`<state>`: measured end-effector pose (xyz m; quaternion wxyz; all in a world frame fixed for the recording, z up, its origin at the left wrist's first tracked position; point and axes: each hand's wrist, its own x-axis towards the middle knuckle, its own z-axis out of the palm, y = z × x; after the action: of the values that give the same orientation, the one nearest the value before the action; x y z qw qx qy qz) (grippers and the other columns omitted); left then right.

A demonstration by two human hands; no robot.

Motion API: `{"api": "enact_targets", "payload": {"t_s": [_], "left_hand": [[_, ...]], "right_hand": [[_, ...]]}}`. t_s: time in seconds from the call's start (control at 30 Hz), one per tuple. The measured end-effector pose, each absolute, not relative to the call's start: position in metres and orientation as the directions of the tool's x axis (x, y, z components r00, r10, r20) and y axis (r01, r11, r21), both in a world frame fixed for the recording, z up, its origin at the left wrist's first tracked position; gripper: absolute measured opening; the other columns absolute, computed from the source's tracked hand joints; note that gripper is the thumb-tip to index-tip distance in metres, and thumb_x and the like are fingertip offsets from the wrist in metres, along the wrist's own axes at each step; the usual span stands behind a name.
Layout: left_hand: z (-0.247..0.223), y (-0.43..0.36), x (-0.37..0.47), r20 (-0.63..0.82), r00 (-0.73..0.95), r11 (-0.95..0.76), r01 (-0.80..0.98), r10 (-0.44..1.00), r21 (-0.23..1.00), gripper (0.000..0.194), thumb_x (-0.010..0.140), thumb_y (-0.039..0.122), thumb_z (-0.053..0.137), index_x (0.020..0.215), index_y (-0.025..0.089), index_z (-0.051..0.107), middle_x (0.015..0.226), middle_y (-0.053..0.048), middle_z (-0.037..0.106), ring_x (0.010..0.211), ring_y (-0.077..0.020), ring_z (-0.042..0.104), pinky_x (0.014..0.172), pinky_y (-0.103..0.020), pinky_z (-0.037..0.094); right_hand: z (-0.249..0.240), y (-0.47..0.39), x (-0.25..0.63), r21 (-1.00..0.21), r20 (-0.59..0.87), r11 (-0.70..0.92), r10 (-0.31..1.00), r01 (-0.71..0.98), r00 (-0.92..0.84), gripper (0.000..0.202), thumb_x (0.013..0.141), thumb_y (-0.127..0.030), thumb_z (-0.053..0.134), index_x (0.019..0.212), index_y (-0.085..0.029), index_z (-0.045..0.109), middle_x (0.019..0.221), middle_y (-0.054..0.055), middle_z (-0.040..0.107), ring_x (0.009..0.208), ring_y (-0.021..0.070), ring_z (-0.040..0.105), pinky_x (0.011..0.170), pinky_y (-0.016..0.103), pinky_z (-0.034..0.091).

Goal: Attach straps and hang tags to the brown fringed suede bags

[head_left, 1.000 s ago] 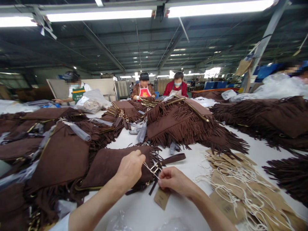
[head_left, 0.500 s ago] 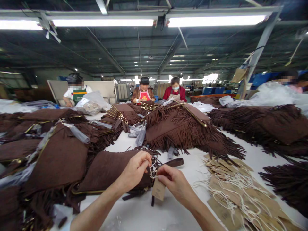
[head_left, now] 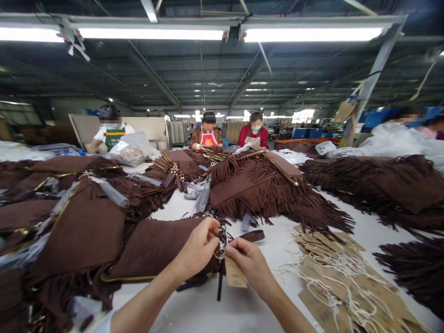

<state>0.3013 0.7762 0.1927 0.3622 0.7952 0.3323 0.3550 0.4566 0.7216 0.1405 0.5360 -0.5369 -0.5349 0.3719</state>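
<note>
A brown fringed bag (head_left: 152, 247) lies flat on the white table in front of me, its zipper edge facing me. At its right end are a metal ring (head_left: 220, 253) and a dark wrist strap (head_left: 253, 236). My right hand (head_left: 249, 261) pinches the top of a tan hang tag (head_left: 236, 274) beside the ring. My left hand (head_left: 199, 247) is closed just left of the ring, thumb and forefinger together on the tag's thin white string, which is only faintly visible. A narrow dark zipper pull (head_left: 219, 282) hangs below the ring.
Loose tan tags with white strings (head_left: 343, 282) are heaped at the right. Brown fringed bags are piled ahead (head_left: 256, 185), on the left (head_left: 83, 226) and on the far right (head_left: 388, 185). Several people sit across the table, among them a person in a red apron (head_left: 208, 134).
The tag has swung slightly right and down with my right hand. The white string loop seen between my hands has become less visible. My left hand stays close to the ring.
</note>
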Motion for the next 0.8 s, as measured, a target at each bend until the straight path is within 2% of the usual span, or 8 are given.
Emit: {"api": "enact_targets", "payload": {"t_s": [0.13,0.2,0.33,0.57,0.8], "left_hand": [[0.178,0.774,0.295,0.210,0.588,-0.496,0.381,0.781,0.780,0.010,0.068,0.011,0.056,0.073,0.016,0.064,0.075,0.000,0.060,0.070,-0.0145,0.054,0.062,-0.023,0.039],[0.174,0.771,0.297,0.231,0.580,-0.508,0.374,0.781,0.776,0.007,0.070,0.015,0.059,0.068,0.016,0.066,0.072,-0.001,0.061,0.070,-0.0151,0.055,0.062,-0.024,0.038],[0.171,0.769,0.305,0.317,0.556,-0.571,0.370,0.768,0.733,0.014,0.075,0.018,0.058,0.061,0.016,0.063,0.066,0.000,0.059,0.065,-0.0145,0.054,0.060,-0.024,0.036],[0.167,0.771,0.308,0.354,0.538,-0.611,0.430,0.765,0.665,0.014,0.071,0.007,0.051,0.060,0.016,0.052,0.064,0.000,0.054,0.062,-0.0128,0.049,0.058,-0.023,0.032],[0.168,0.768,0.306,0.348,0.555,-0.615,0.419,0.756,0.668,0.009,0.071,0.010,0.053,0.066,0.017,0.056,0.068,-0.001,0.057,0.064,-0.0139,0.051,0.058,-0.023,0.034]], "right_hand": [[0.138,0.724,0.458,-0.977,0.156,0.131,0.976,0.166,0.150,0.032,0.074,-0.048,0.061,0.064,-0.018,0.056,0.060,-0.002,0.051,0.059,0.0144,0.044,0.055,0.025,0.036],[0.138,0.724,0.458,-0.976,0.159,0.132,0.976,0.176,0.148,0.032,0.074,-0.048,0.061,0.064,-0.018,0.056,0.060,-0.002,0.051,0.060,0.0146,0.044,0.056,0.025,0.036],[0.141,0.722,0.460,-0.970,0.165,0.135,0.976,0.203,0.142,0.033,0.074,-0.049,0.061,0.062,-0.019,0.055,0.059,-0.003,0.051,0.060,0.0146,0.043,0.056,0.025,0.035],[0.144,0.722,0.460,-0.966,0.166,0.136,0.979,0.220,0.122,0.031,0.073,-0.046,0.059,0.061,-0.019,0.053,0.060,-0.003,0.049,0.060,0.0147,0.043,0.056,0.026,0.035],[0.143,0.722,0.460,-0.971,0.154,0.128,0.981,0.204,0.117,0.029,0.074,-0.045,0.059,0.062,-0.019,0.053,0.061,-0.003,0.050,0.061,0.0145,0.044,0.056,0.025,0.035]]}}
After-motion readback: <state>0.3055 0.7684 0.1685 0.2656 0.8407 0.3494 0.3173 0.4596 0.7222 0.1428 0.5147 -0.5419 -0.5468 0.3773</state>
